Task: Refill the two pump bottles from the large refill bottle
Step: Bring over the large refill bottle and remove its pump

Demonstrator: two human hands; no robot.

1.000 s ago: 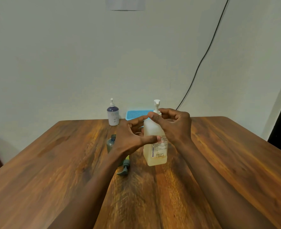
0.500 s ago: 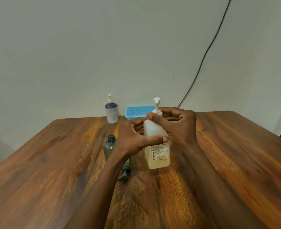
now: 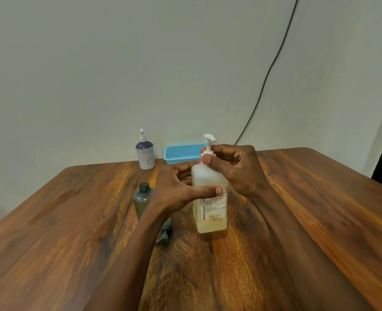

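our left hand (image 3: 176, 189) clamps the refill bottle (image 3: 210, 198), right hand (image 3: 232, 167) pinching its pump collar (image 3: 208, 153); a jerky twist could tip it onto the open bottle (image 3: 143, 199).

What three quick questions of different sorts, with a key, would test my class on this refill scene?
1. True or false: the grey bottle has its pump on.
2. Which hand grips the collar below the white pump of the large refill bottle? A left hand, B right hand.
3. Fill in: behind the refill bottle, by the wall, sits a blue ____.

Key: 1 false, its neck is open and a grey pump lies on the table. 2 B, the right hand; the left hand steadies the body. 3 basket.
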